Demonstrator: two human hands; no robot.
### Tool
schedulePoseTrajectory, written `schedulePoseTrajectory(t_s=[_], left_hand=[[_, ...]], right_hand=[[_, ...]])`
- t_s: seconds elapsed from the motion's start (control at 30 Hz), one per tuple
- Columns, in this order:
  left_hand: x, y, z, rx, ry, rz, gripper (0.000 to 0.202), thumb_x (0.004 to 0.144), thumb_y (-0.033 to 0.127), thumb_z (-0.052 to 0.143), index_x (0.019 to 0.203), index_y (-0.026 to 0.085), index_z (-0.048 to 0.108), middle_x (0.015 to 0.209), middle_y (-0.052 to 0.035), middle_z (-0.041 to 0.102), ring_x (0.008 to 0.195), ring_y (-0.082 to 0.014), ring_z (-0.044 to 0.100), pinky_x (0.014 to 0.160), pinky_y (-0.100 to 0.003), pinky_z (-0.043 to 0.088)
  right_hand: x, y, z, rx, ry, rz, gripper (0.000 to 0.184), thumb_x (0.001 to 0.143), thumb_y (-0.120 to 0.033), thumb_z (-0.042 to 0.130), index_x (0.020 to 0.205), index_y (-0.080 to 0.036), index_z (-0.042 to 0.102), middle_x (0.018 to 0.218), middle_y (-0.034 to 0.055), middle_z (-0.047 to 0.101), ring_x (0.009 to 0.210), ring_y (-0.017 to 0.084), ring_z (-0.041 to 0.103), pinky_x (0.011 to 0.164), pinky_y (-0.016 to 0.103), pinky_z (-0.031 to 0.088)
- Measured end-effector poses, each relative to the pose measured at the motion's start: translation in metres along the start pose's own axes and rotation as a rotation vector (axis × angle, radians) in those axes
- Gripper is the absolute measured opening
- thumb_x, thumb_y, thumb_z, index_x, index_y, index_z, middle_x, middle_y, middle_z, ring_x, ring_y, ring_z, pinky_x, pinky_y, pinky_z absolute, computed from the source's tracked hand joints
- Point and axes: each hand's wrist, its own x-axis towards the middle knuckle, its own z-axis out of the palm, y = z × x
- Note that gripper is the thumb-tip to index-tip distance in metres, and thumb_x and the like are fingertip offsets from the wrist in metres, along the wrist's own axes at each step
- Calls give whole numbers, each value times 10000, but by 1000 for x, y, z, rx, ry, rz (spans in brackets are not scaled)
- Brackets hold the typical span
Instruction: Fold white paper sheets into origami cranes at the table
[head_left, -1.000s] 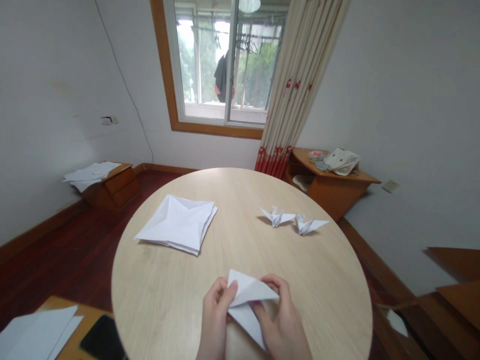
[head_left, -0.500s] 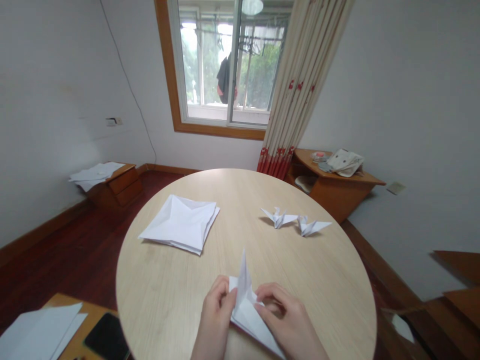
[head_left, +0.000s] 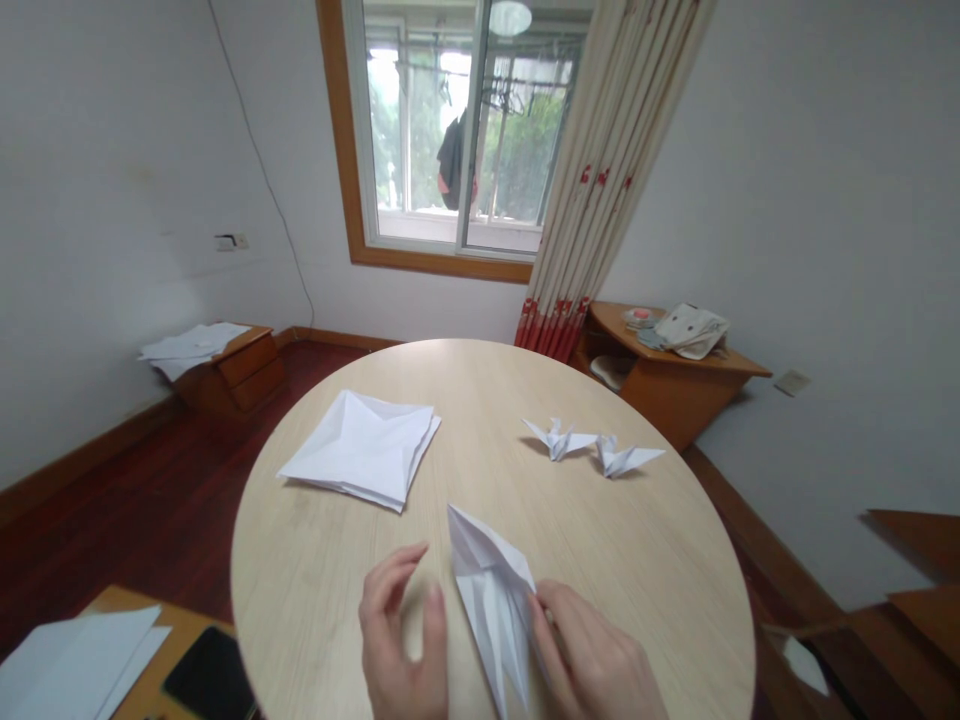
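Observation:
A partly folded white sheet of paper (head_left: 491, 590), long and pointed at its far end, lies near the front of the round table (head_left: 337, 570). My right hand (head_left: 592, 650) pinches its right edge between thumb and fingers. Just left of the paper, my left hand (head_left: 401, 635) is apart from it, thumb and fingers spread with nothing between them. Farther off to the right stand two folded paper cranes, one crane (head_left: 556, 440) beside the other crane (head_left: 616, 460). At the left lies a stack of creased white paper squares (head_left: 367, 445).
Below the table's left side, a wooden surface holds white sheets (head_left: 82, 660) and a black phone (head_left: 211, 675). A small cabinet (head_left: 247, 375) with papers stands at the far left. A corner desk (head_left: 675, 385) bears a cloth bag (head_left: 691, 330) at the right, near the curtain (head_left: 600, 190).
My left hand has let go of the folded paper and moved left. The paper has turned, and its raised point now opens into a broad flap. My right hand still grips it.

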Motion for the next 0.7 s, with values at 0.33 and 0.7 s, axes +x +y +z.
schedulePoseTrajectory(t_s=[0.33, 0.7], left_hand=[[27, 9, 0, 54, -377, -288, 519, 861, 305, 562, 1330, 175, 381, 1141, -137, 601, 983, -256, 640, 857, -403, 505], [35, -19, -19, 663, -686, 295, 711, 728, -18, 523, 1402, 185, 423, 1378, -167, 512, 1293, -330, 445, 1058, -519, 348]], right_hand=[[1, 6, -28, 509, -72, 198, 307, 954, -423, 442, 829, -229, 645, 729, 37, 682, 645, 165, 655, 624, 214, 534], [34, 77, -14, 359, -502, 266, 172, 784, -140, 540, 664, -208, 644, 657, 0, 643, 616, 169, 576, 560, 245, 425]])
